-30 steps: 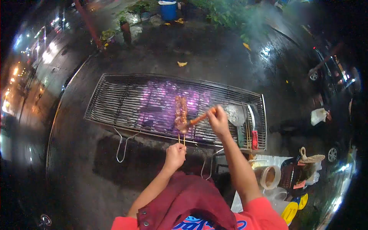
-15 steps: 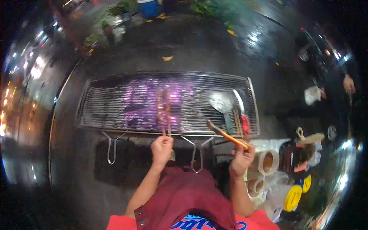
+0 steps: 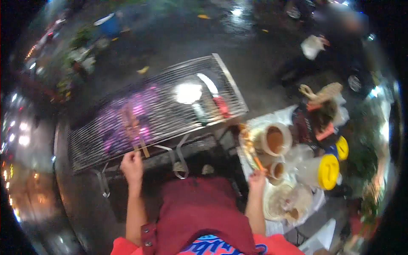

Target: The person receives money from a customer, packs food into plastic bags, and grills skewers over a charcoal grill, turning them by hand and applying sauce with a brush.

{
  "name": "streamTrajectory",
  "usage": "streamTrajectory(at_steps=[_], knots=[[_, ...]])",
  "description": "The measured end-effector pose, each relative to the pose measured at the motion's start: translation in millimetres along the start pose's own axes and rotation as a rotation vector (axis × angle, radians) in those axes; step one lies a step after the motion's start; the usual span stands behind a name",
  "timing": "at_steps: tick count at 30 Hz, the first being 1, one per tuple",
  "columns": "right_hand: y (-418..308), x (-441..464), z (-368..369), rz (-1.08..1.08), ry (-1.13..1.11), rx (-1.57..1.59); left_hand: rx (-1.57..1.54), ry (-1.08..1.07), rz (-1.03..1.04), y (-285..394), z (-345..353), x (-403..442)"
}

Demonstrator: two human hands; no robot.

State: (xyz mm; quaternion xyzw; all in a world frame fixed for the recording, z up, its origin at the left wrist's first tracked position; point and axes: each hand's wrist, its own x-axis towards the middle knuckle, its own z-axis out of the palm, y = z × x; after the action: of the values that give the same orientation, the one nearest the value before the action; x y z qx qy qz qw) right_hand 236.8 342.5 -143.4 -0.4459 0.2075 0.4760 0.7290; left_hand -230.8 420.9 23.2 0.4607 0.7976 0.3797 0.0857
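Note:
Two meat skewers (image 3: pixel 131 122) lie on the grill (image 3: pixel 163 108) over purple-glowing coals. At the grill's front edge my left hand (image 3: pixel 132 164) is closed at the skewers' stick ends. My right hand (image 3: pixel 256 179) is closed around the orange handle of a brush (image 3: pixel 258 163), beside the containers on the side table; the brush's head is hard to make out. Near the brush are a large tub of brown sauce (image 3: pixel 274 140) and a smaller sauce cup (image 3: pixel 277 171).
A shiny spatula (image 3: pixel 189 94) and red-handled tongs (image 3: pixel 216 95) lie on the grill's right part. Yellow-lidded containers (image 3: pixel 328 171), a pale bowl (image 3: pixel 278 201) and a basket (image 3: pixel 304 123) crowd the side table (image 3: pixel 248 157). A person's hand (image 3: pixel 325 41) appears beyond, upper right.
The view has turned right. My right hand has carried the brush from the skewers to the sauce containers. My left hand stays at the skewer sticks.

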Motion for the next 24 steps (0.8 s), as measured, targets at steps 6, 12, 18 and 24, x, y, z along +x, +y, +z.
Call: streamTrajectory(at_steps=[6,12,18,24], knots=[[11,-84,15,0.068,-0.174,-0.741,0.009,-0.141,-0.121,-9,-6,4],[115,-220,185,-0.234,-1.171,-1.496,-0.375,-0.293,-0.336,-19,-1,7],[242,-249,234,-0.773,-1.199,-1.979,-0.691,-0.462,-0.477,-43,-10,7],[290,-250,232,-0.903,-1.008,-2.057,-0.789,-0.552,-0.444,-57,-14,13]])
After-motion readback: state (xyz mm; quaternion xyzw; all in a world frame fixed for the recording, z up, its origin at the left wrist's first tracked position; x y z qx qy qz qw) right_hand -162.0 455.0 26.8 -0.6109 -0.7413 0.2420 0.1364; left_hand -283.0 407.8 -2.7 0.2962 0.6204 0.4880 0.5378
